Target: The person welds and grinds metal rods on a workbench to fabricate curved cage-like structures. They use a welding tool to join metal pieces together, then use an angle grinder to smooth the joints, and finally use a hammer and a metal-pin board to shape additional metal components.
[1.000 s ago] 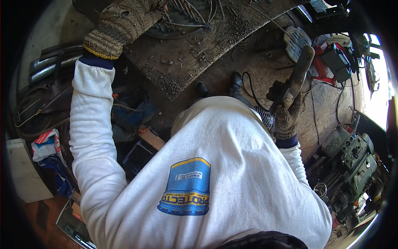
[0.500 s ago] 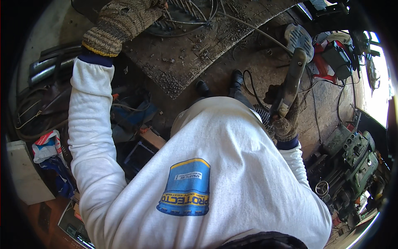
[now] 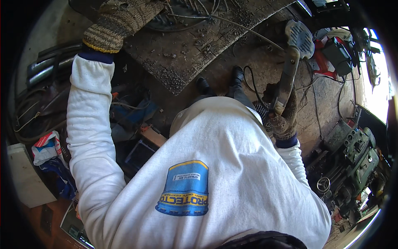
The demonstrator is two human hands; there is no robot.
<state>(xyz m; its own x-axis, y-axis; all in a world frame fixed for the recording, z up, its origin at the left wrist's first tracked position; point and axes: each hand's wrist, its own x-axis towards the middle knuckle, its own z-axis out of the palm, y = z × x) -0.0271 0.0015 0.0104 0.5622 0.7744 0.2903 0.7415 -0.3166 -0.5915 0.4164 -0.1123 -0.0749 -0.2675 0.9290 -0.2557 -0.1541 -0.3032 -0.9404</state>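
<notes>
Namely: one electrode holder [image 3: 287,76], long and worn, right of the bench [image 3: 166,68], its lower end clasped in the gloved right hand [image 3: 287,123]. Probably rigid, moderately heavy; best gripped by the handle, away from the thin rod [image 3: 257,33] at its tip, likely springy. One wire-ringed metal piece [image 3: 190,17], on the bench; presumably stiff, rough, held by its rim. Gloved left hand [image 3: 124,25] beside it; finger closure cannot be told.

Wirework [image 3: 188,16] on the table [image 3: 146,47]
</notes>
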